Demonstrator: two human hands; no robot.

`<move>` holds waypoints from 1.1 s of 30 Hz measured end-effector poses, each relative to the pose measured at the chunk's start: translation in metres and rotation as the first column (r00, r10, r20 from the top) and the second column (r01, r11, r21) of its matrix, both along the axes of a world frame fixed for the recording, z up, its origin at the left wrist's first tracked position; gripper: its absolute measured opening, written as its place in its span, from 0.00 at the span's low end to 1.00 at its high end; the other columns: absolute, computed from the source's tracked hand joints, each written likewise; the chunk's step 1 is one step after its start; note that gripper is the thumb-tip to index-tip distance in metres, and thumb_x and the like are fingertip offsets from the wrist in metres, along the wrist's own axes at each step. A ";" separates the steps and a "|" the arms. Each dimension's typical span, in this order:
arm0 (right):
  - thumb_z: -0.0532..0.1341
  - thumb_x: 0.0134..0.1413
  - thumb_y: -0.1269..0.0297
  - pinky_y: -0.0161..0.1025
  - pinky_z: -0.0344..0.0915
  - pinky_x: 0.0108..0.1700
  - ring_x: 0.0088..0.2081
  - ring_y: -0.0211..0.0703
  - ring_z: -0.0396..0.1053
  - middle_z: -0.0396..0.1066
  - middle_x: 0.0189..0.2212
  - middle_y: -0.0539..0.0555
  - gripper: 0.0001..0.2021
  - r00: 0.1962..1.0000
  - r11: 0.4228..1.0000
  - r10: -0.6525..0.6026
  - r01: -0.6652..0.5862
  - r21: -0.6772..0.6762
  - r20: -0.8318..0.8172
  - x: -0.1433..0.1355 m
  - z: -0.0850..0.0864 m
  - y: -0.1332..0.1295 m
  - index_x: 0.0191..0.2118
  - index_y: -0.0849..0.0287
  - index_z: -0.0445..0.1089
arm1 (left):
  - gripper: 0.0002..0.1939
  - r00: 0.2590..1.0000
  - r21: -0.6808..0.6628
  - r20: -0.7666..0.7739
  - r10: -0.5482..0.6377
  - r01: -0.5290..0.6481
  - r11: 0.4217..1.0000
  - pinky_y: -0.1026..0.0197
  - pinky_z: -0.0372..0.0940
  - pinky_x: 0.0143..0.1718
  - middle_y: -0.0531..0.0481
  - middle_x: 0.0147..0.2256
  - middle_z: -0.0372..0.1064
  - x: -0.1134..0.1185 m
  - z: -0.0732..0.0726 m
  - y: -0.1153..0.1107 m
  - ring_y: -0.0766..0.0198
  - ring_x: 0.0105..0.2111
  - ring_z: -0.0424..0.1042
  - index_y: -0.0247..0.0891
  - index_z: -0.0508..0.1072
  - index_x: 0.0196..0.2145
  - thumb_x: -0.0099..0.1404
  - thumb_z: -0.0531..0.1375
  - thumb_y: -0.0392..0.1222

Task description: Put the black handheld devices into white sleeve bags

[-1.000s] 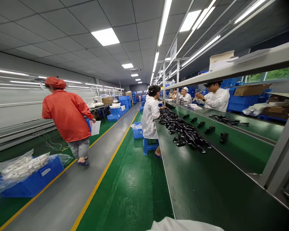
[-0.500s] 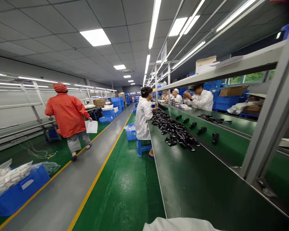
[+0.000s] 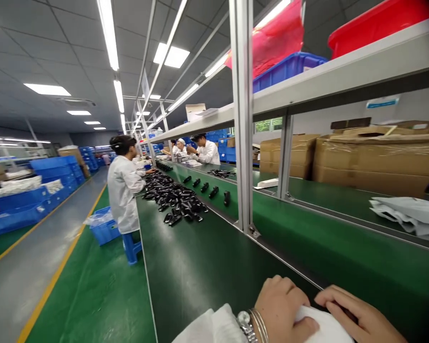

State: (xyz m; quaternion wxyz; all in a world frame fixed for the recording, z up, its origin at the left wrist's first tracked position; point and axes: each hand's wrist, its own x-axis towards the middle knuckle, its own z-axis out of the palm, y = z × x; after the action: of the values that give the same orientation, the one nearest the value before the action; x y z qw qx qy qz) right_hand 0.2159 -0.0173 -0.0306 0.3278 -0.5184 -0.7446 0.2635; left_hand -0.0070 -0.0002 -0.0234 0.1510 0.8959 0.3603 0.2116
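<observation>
**Both hands at white material, near end of the bench**

Grip: my left hand (image 3: 281, 305) is curled over a piece of white material (image 3: 325, 327), thumb lying along it and fingers bent down, so the material is pinched there. What it is, I cannot tell; the frame's lower edge cuts it off. My right hand (image 3: 361, 312) is at the material's other side, fingers bent and tips pointing toward my left knuckles, just short of them. Whether these fingers pinch anything, I cannot tell.

Left wrist: silver watch (image 3: 243, 318), bangles (image 3: 259, 326), white sleeve (image 3: 212, 328).

Beneath and ahead: dark green bench (image 3: 196, 267). Further along it, well apart from my hands, a heap of black parts (image 3: 180, 200). Right of the heap, on the green strip (image 3: 343, 257) beyond the metal edge, five black pieces (image 3: 213, 192) stand spaced in a row. A metal post (image 3: 242, 119) rises at that edge.

Outward: a co-worker in a white coat (image 3: 123, 186) at the heap's far left, one arm reaching to the bench; blue stool (image 3: 131, 247) below, blue crate (image 3: 104, 232) beside it. To the right, cardboard boxes (image 3: 375, 159); overhead, a shelf (image 3: 343, 71) bearing a red bin (image 3: 379, 28) and a blue tray (image 3: 289, 69).
</observation>
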 end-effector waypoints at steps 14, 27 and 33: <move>0.50 0.63 0.59 0.33 0.66 0.38 0.37 0.43 0.72 0.72 0.34 0.50 0.13 1.000 1.000 -0.003 0.003 -0.009 0.031 -0.002 0.008 -0.002 0.34 0.51 0.70 | 0.11 0.999 -0.069 0.037 0.013 -0.010 0.998 0.55 0.58 0.44 0.50 0.40 0.63 0.005 0.012 -0.002 0.57 0.41 0.61 0.44 0.67 0.43 0.63 0.59 0.48; 0.51 0.61 0.60 0.30 0.66 0.34 0.34 0.40 0.72 0.73 0.33 0.48 0.12 0.999 1.000 -0.015 0.015 0.001 0.039 -0.003 0.011 -0.004 0.34 0.50 0.72 | 0.12 0.997 -0.081 0.075 0.011 -0.005 0.997 0.55 0.58 0.43 0.50 0.40 0.64 0.005 0.010 -0.001 0.57 0.41 0.62 0.44 0.67 0.43 0.62 0.60 0.48; 0.48 0.65 0.55 0.31 0.66 0.41 0.39 0.42 0.72 0.72 0.36 0.49 0.15 0.999 0.993 0.034 -0.032 -0.113 0.020 -0.001 0.006 -0.003 0.37 0.49 0.70 | 0.12 0.997 -0.080 0.078 0.020 -0.014 0.997 0.55 0.58 0.42 0.50 0.39 0.64 0.006 0.006 -0.001 0.57 0.40 0.62 0.44 0.67 0.42 0.62 0.60 0.48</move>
State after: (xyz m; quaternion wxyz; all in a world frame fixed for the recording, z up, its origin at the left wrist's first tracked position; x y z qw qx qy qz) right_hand 0.2148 -0.0206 -0.0243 0.2855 -0.5266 -0.7405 0.3048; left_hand -0.0013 -0.0014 -0.0169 0.1988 0.8770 0.3699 0.2337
